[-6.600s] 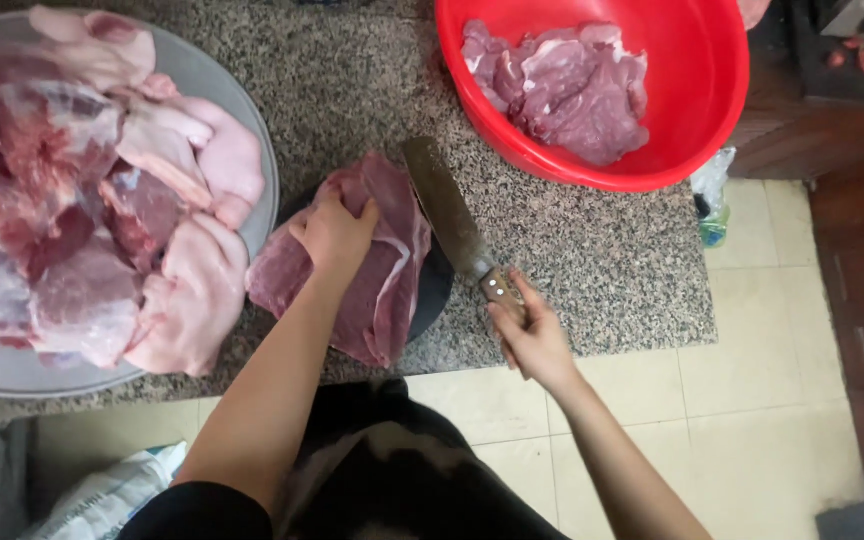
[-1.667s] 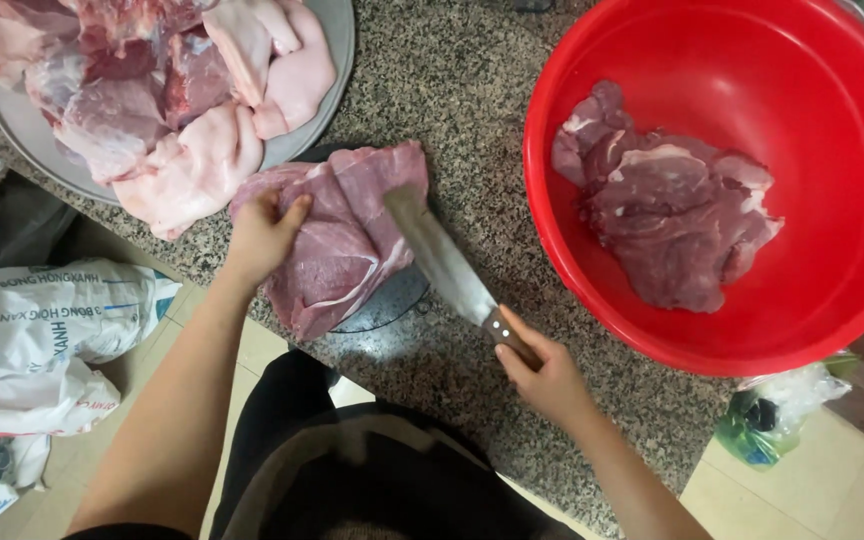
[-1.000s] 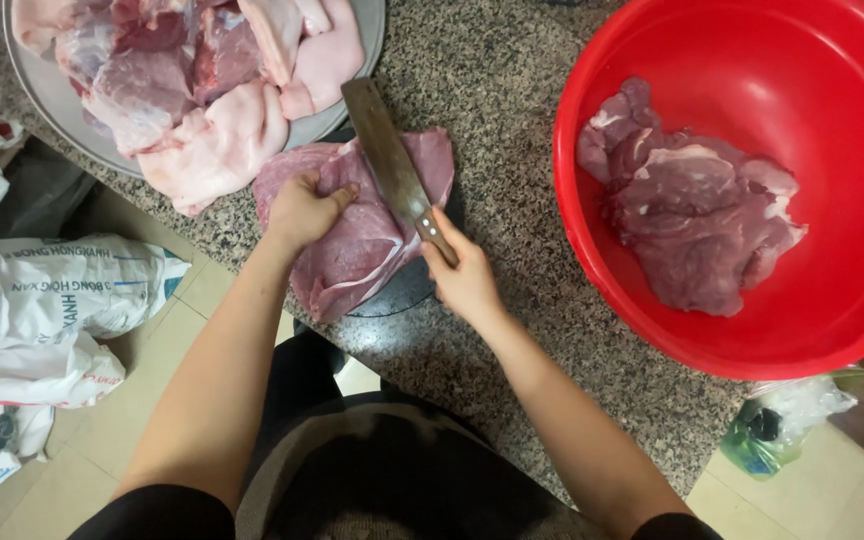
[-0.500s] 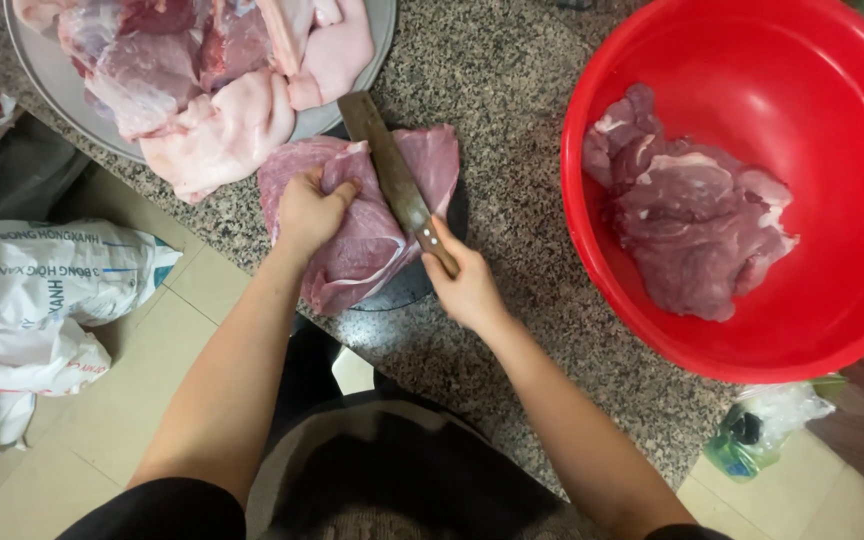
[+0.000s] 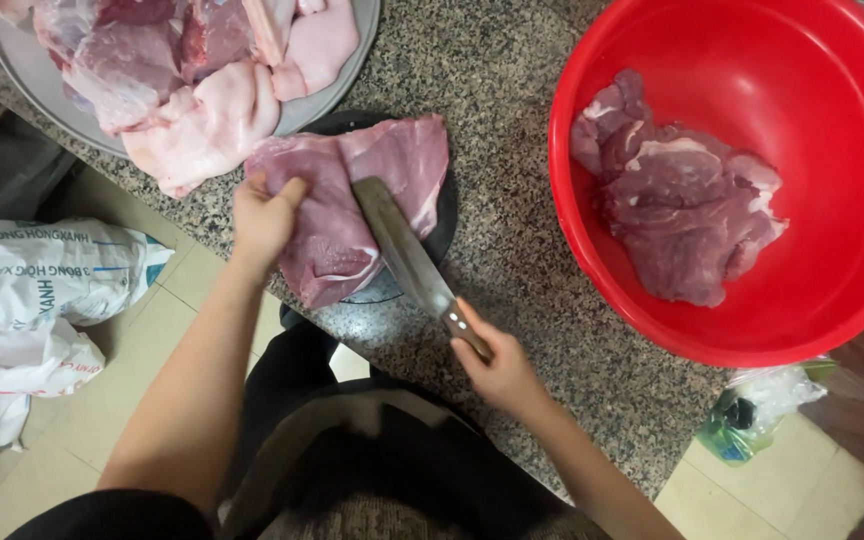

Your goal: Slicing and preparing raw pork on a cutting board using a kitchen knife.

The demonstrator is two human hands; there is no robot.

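A slab of raw meat (image 5: 352, 205) is laid on a dark round board (image 5: 442, 215) near the front edge of the speckled granite counter (image 5: 512, 290). The slab's left end is gripped by the left hand (image 5: 264, 215), fingers curled shut on it. One cleaver (image 5: 407, 255) is clasped at its handle by the right hand (image 5: 497, 370), the blade resting across the slab. One metal tray (image 5: 347, 65) heaped with meat lies behind-left of the slab, touching the board; one red bowl (image 5: 832, 310) with cut pieces stands to the slab's right, with bare counter between. White sacks (image 5: 42, 290) lie on the floor below-left.
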